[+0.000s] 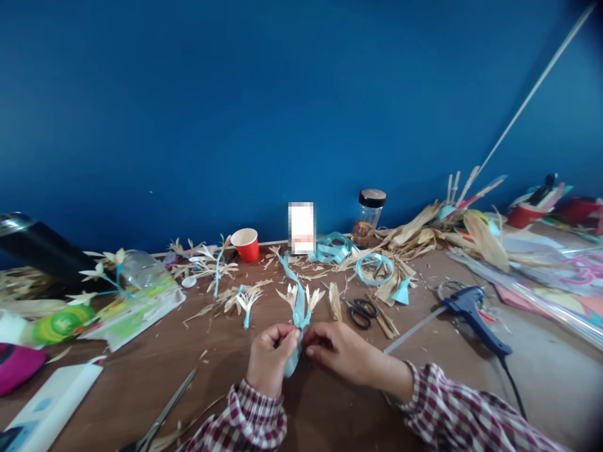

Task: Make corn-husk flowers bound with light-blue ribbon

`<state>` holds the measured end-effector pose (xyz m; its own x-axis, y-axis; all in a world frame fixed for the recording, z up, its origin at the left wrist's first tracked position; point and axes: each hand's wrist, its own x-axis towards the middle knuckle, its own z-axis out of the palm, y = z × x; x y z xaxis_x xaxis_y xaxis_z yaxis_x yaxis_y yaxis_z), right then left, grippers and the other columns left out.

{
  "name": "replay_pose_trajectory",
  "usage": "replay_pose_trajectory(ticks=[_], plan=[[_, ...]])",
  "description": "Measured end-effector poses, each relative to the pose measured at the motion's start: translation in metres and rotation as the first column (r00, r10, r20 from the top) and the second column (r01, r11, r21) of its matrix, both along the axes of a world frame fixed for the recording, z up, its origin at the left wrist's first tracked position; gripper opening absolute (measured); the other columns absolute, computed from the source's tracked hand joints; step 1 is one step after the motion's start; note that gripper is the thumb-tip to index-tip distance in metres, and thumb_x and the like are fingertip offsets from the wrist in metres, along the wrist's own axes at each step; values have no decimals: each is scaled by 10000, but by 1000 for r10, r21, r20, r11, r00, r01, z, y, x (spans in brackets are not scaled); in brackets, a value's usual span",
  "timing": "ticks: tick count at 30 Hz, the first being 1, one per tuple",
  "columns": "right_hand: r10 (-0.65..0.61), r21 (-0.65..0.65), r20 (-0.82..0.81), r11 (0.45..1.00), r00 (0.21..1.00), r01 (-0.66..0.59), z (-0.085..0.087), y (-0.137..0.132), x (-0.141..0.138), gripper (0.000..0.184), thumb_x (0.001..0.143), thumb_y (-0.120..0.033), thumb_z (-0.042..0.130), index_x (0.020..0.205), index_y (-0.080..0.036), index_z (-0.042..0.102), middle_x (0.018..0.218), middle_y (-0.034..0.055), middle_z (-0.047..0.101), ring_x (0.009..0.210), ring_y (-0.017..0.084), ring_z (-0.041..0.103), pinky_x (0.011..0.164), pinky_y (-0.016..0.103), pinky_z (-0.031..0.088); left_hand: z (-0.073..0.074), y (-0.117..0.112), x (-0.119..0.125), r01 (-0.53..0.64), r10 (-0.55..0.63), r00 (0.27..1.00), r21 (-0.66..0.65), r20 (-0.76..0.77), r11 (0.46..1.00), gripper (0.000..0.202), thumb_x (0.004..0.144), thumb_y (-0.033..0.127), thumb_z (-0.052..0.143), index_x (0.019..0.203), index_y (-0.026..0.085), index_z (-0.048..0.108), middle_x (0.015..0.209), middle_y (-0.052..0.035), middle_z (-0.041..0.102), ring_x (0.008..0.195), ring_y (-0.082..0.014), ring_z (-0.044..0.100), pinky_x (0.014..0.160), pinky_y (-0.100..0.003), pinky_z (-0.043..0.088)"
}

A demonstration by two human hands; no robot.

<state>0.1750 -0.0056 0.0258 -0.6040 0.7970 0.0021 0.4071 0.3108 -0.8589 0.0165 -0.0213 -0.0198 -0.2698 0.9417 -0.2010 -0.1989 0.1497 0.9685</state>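
Note:
Between the thumb and fingers of my left hand are the stems of a pair of cream husk flowers. A light blue ribbon runs down behind the flowers to the pinch, and a wider bluish piece shows below it. My right hand is close beside the stems, its fingers curled together; what lies between them is hidden. Left of the hands, a separate husk flower with a blue-wrapped stem lies on the table. Black-handled scissors lie beyond my right hand.
A blue glue gun with a cord lies at right. Other scissors lie front left, near a white power strip. A red paper cup, lidded jar, ribbon coils and dried husks line the wall.

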Motion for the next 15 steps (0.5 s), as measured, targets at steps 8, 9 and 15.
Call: replay_pose_trajectory(ticks=[8, 9, 15], plan=[[-100, 214, 342, 977, 935, 26, 11, 3, 39, 146, 800, -209, 542, 901, -203, 648, 856, 32, 679, 784, 169, 606, 677, 241, 398, 5, 3, -3, -13, 19, 996, -66, 83, 998, 277, 520, 351, 760, 615, 119, 643, 447, 32, 529, 391, -56, 430, 373, -162, 325], [-129, 227, 344, 973, 930, 51, 12, 4, 42, 138, 805, -212, 539, 889, -201, 648, 852, 33, 679, 787, 171, 605, 682, 247, 397, 5, 3, -2, -24, 30, 996, -69, 89, 997, 274, 519, 351, 760, 606, 121, 640, 440, 36, 523, 385, -52, 423, 372, -159, 320], [-164, 7, -15, 986, 986, 164, 16, -1, 21, 146, 801, -225, 547, 930, -180, 600, 824, 17, 652, 722, 126, 577, 651, 219, 420, 0, 2, -3, 75, -70, 995, -79, 71, 994, 252, 550, 338, 747, 595, 117, 635, 432, 42, 512, 380, -44, 405, 389, -161, 328]])
